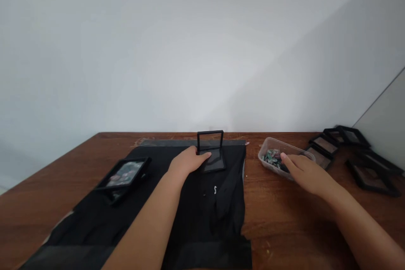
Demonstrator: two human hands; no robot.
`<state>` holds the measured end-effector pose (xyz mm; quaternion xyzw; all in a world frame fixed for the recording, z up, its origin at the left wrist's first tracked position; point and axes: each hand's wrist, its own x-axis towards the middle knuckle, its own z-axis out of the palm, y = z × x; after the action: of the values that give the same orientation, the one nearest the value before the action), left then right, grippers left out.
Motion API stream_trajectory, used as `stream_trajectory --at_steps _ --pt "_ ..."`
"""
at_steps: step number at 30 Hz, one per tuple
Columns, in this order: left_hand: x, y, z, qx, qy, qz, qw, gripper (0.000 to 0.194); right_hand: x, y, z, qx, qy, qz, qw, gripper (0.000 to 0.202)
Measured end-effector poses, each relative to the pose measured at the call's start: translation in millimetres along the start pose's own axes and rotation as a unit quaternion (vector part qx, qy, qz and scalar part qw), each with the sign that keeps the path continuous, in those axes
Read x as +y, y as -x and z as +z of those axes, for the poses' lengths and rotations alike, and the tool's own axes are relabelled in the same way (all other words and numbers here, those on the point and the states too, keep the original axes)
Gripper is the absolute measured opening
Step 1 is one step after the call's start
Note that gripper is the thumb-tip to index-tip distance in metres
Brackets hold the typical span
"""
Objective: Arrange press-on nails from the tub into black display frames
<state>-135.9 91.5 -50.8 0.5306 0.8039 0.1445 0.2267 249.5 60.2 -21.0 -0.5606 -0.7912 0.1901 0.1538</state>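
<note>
My left hand [189,161] grips the left edge of a hinged black display frame [214,161], its thumb over the clear film. The frame's lower half lies flat on a black cloth, and its other half stands upright at the back. My right hand [302,171] reaches into a clear plastic container [292,148]; its thumb shows near the rim, but the other fingers are hidden. Small greenish and greyish pieces [272,158] lie in the container's left end. To the left, another black frame [124,175] with colourful contents behind its film rests on something dark.
The black cloth [196,223] is taped to a brown wooden table [278,228]. A small white curled scrap [215,190] lies on it. Several more black frames [371,177] are spread at the right. A white wall [202,50] stands behind the table.
</note>
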Motion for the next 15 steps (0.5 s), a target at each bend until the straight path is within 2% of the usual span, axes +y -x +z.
stream_trajectory --at_steps 4,10,15 --pt "2 6 1.6 -0.012 -0.033 0.035 0.999 0.045 4 -1 1 -0.016 0.04 -0.011 0.999 0.074" --pt "7 16 6.6 -0.039 -0.028 0.123 0.991 0.041 2 0 3 -0.032 0.099 -0.033 0.994 0.071" --pt "8 18 10.9 -0.039 -0.011 0.162 0.986 0.05 -3 0 2 -0.043 0.088 -0.042 0.994 0.07"
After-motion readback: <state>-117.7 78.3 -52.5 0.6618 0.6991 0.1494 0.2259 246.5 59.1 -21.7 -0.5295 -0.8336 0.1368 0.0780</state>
